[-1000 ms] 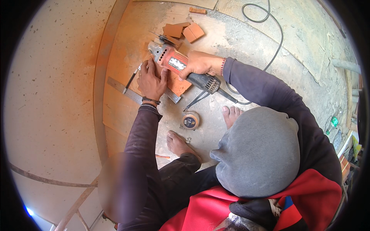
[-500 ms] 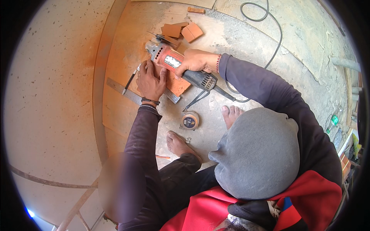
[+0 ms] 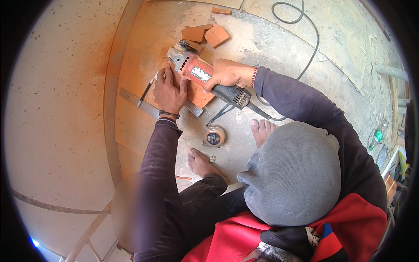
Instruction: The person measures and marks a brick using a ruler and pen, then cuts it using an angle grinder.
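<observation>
My right hand (image 3: 228,73) is wrapped around the red and dark grey body of an angle grinder (image 3: 199,73). The grinder's disc (image 3: 187,45) stands at its far end, near the loose tile pieces. My left hand (image 3: 170,93) lies with fingers stretched over an orange tile (image 3: 197,95), its thumb close to the grinder's underside. Part of the tile is hidden by the hand and tool. Under the tile area runs a metal ruler (image 3: 139,103), and a slim black-and-white marker or pencil (image 3: 146,91) lies left of my left hand.
Several cut orange tile pieces (image 3: 217,36) lie beyond the grinder. A tape measure (image 3: 214,136) sits on the dusty floor near my feet. The black power cord (image 3: 317,39) loops at the right. A rounded grey cloth-covered shape (image 3: 293,174) blocks the lower right view.
My right hand and the grinder have shifted slightly right and nearer, the disc end drawing back a little. My left hand stays almost in place on the tile.
</observation>
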